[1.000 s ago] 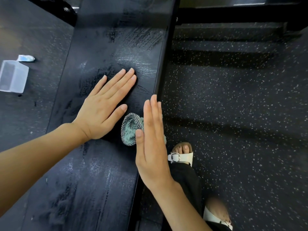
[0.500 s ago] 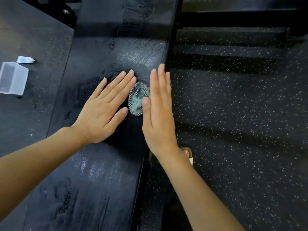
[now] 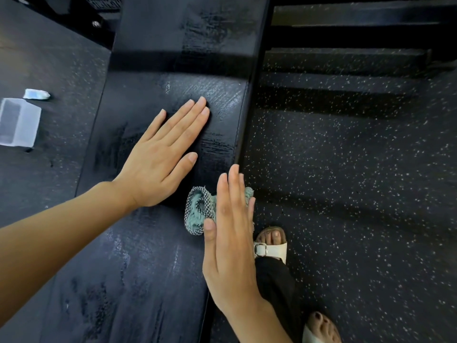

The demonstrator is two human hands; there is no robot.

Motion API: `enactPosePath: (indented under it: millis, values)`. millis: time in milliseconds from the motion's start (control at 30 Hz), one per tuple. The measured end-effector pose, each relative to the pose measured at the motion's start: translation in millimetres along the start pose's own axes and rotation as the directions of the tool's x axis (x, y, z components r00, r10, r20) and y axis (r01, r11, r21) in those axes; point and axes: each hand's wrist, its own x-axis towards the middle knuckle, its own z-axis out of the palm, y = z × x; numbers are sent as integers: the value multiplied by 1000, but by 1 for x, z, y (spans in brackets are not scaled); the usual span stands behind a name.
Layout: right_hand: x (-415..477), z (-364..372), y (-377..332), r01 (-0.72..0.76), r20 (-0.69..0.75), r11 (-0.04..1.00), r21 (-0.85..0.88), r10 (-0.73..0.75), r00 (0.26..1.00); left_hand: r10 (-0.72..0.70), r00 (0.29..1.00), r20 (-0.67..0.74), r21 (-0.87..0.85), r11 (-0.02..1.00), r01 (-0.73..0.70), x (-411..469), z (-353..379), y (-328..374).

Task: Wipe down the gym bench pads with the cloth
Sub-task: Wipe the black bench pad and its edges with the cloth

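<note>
The black bench pad (image 3: 153, 268) runs from the near edge up the middle of the view, streaked with damp wipe marks. My left hand (image 3: 160, 157) lies flat on it with straight fingers. A crumpled teal cloth with a checked edge (image 3: 197, 209) sits at the pad's right edge. My right hand (image 3: 230, 238) presses on the cloth with straight fingers, covering its right part.
Speckled black rubber floor (image 3: 346, 194) lies right of the bench, with my sandalled feet (image 3: 272, 246) beside it. A clear plastic box (image 3: 17, 125) and a small white-blue item (image 3: 35, 94) sit on the floor at left. Dark frame bars (image 3: 346, 35) cross the top right.
My right hand has slid the cloth back toward me along the pad's right edge after pushing it forward. My left hand stays flat on the pad.
</note>
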Motion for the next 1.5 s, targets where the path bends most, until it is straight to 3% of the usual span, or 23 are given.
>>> enactPosePath:
  millis: [467,733,1133,1267,1500]
  values:
    - [62,-10,6,-11,-10,988,153,13,1000,24,1000,4,-6,1000,-24,40,-6,-14]
    - [153,-25,17,-24,-82,982,190,40,996,30,1000,-7,-22,999,-30,46,-7,-14]
    - [66,-15,4,-67,3,981,182,68,998,119,992,50,17,993,-120,70,-16,-40]
    - [67,-12,2,-75,-22,984,164,79,997,165,984,61,56,984,-168,96,-23,-55]
    - [108,-18,7,-67,-57,985,160,77,995,134,991,18,18,991,-134,123,-26,-59]
